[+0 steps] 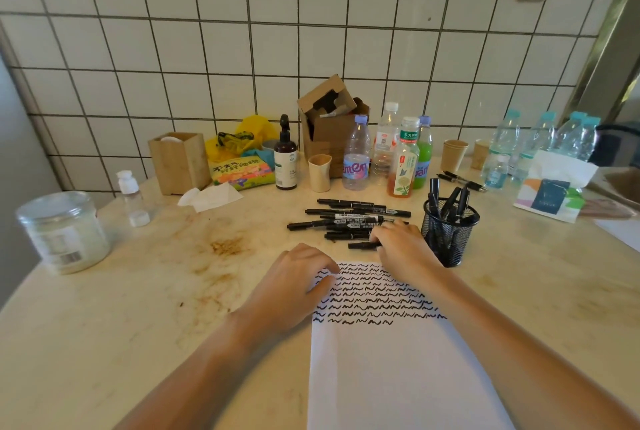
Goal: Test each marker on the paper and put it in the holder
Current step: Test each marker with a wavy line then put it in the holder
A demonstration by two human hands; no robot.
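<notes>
A white paper (394,370) lies on the table before me, its upper part filled with rows of black squiggles. My left hand (294,277) rests on its top left corner, fingers curled, holding nothing. Beyond the paper lies a pile of black markers (349,218). My right hand (401,246) sits at the pile's near right end, fingers closed around one black marker (360,245) that still lies on the table. A black mesh holder (448,232) with several markers in it stands just right of that hand.
Bottles (401,156), a cardboard box (329,121), paper cups (453,152), a wooden box (180,161) and a snack packet stand along the tiled wall. A clear jar (62,232) sits far left, a tissue pack (554,187) far right. Brown stains mark the table left of the paper.
</notes>
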